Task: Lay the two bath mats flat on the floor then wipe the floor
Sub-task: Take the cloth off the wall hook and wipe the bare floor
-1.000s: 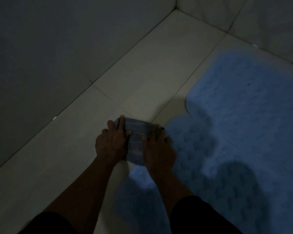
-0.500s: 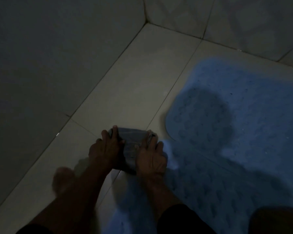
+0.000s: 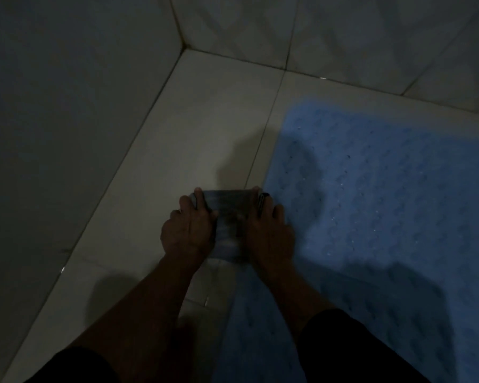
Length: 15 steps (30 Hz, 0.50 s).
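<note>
A folded grey striped cloth [image 3: 228, 217] lies on the pale tiled floor [image 3: 205, 128]. My left hand [image 3: 188, 230] presses down on its left side with fingers stretched forward. On the cloth's right side presses my right hand [image 3: 268, 233], also with flat fingers. A blue textured bath mat [image 3: 385, 194] lies flat on the floor to the right, its left edge next to my right hand. A second blue mat [image 3: 260, 327] lies nearer me, partly under my right forearm. The light is dim.
A grey wall [image 3: 53, 120] runs along the left of the floor strip. A tiled wall [image 3: 315, 31] closes the far side, meeting it in a corner [image 3: 184, 47]. Bare floor lies ahead of the cloth up to that corner.
Both hands have pushed the cloth forward along the floor strip toward the corner, beside the mat's left edge. The view has moved closer to the far wall.
</note>
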### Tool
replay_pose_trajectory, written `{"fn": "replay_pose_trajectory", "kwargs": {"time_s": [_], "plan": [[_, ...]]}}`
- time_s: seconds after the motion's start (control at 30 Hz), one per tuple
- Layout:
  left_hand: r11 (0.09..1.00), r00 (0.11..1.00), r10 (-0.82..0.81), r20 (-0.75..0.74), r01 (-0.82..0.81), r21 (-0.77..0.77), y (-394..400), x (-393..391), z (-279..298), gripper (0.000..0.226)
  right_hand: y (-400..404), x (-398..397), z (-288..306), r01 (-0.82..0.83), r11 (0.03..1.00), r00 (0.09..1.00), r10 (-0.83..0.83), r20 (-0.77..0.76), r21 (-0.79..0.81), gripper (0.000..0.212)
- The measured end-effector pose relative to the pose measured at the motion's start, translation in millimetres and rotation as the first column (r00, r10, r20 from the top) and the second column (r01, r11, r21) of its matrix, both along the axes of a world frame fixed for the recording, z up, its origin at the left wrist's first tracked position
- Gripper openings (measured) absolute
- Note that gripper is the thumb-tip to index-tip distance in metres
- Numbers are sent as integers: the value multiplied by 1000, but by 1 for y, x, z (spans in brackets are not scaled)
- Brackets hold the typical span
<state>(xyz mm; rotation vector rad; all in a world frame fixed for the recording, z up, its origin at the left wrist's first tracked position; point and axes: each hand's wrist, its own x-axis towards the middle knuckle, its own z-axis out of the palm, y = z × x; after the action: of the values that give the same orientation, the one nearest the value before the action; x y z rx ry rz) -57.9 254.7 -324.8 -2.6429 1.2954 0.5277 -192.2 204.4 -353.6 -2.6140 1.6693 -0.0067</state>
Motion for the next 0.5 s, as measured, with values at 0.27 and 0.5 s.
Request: {"fn": "replay_pose_trajectory", "kwargs": {"time_s": [0.27,0.5], "plan": [[999,993,-50,-111,47,-23,-64,24,-4,73,-51,15,10,84,977,996,-77,-43,198,68],[982,984,-168,-65,161,-97,-103,36,-3,71,-88,26,10,155,958,983,-174,59,241,68]]}}
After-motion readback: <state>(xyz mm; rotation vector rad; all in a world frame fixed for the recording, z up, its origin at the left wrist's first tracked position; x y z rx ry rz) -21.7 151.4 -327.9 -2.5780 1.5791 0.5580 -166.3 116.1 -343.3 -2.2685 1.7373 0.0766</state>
